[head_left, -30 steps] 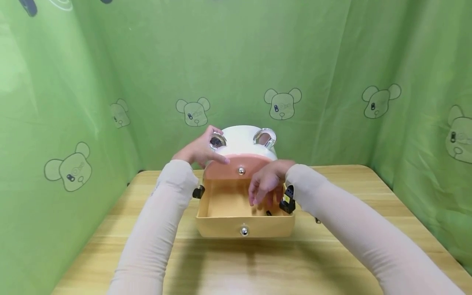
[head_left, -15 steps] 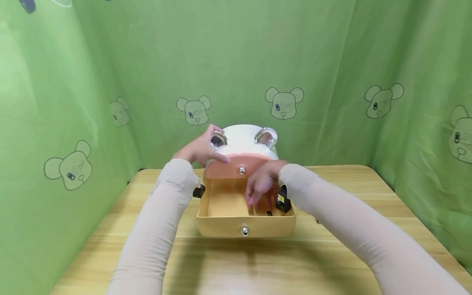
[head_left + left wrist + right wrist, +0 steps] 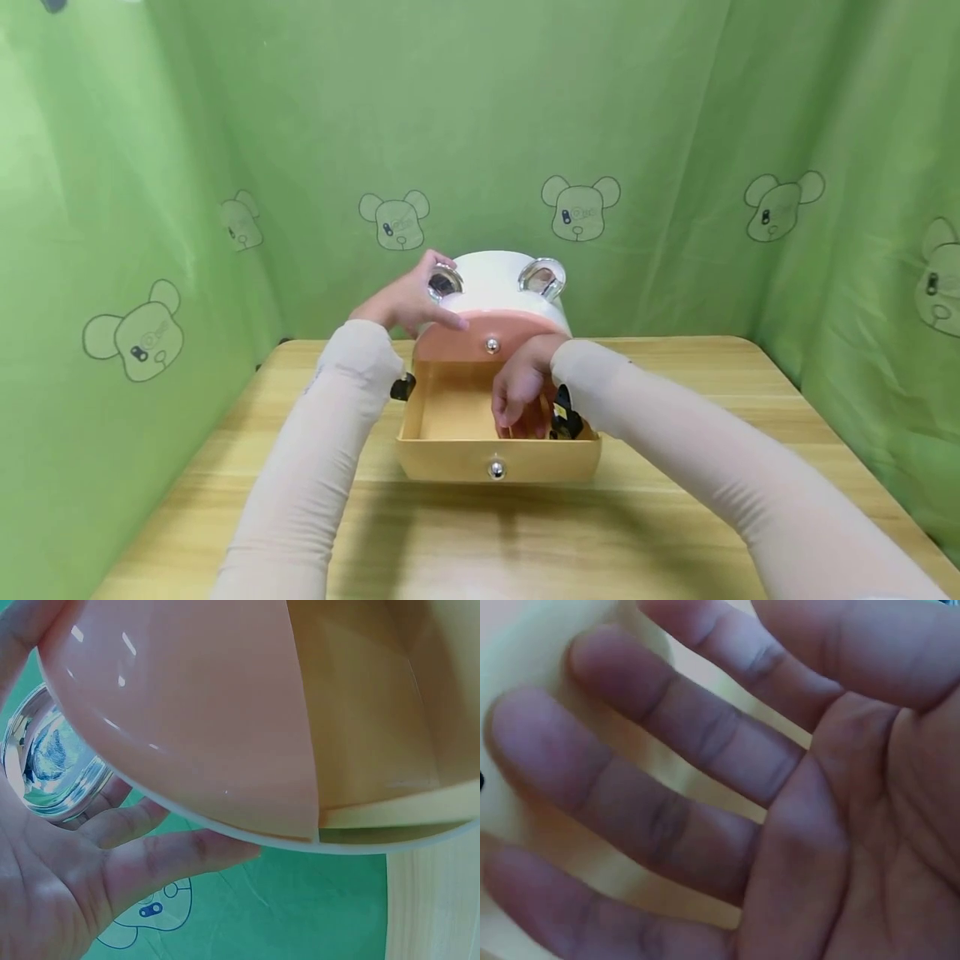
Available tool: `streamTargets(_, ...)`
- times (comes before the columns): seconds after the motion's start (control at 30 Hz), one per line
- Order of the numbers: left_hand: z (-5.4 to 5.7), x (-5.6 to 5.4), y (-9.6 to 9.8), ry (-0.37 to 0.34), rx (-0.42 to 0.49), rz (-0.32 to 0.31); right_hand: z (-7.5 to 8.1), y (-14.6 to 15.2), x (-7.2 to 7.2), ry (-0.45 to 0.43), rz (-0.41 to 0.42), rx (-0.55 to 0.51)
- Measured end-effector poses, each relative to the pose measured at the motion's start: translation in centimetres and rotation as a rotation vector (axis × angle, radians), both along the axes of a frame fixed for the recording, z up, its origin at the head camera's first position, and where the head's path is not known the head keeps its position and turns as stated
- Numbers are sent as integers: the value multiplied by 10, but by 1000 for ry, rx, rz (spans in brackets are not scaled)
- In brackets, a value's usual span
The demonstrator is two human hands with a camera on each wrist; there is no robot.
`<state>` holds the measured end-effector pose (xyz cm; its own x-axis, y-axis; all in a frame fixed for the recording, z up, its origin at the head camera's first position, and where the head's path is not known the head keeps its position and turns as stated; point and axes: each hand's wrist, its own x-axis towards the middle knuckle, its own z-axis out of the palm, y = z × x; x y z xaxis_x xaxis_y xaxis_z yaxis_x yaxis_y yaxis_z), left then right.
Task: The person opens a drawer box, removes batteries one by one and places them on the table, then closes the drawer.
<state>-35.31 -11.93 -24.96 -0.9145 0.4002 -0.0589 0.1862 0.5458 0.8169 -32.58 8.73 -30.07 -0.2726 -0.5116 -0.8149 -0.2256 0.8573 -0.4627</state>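
Note:
A white rounded storage box (image 3: 491, 279) with two silver-rimmed ears stands on the table. Its pink upper drawer (image 3: 453, 340) is closed, and the yellow lower drawer (image 3: 450, 461) is pulled out toward me. My left hand (image 3: 405, 302) grips the box's upper left side, thumb on the pink front and fingers round the edge by the silver ear (image 3: 56, 754). Down inside the lower drawer, toward its right side, is my right hand (image 3: 522, 390). Its fingers (image 3: 630, 802) are spread and slightly bent, with the fingertips at the yellow surface and nothing in the palm.
The wooden table (image 3: 675, 517) extends around the box. Green curtain (image 3: 480, 125) with bear prints hangs behind and on both sides. A black wrist camera (image 3: 566, 414) on the right wrist sits within the drawer's right side.
My right hand has moved left and lower into the drawer. The small black thing seen earlier near the drawer's front right is now hidden. My left hand keeps its grip on the box.

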Motion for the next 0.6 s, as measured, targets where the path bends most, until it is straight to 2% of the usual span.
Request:
streamTargets(0.13, 4, 0, 0, 9, 5, -1, 2, 2, -1, -17, -8, -8)
streamTargets(0.27, 5, 1, 0, 19, -8, -1, -4, 5, -2, -69, -14, -13)
streamTargets(0.6, -1, 2, 2, 12, 9, 1, -15, 10, -3, -127, -73, -59)
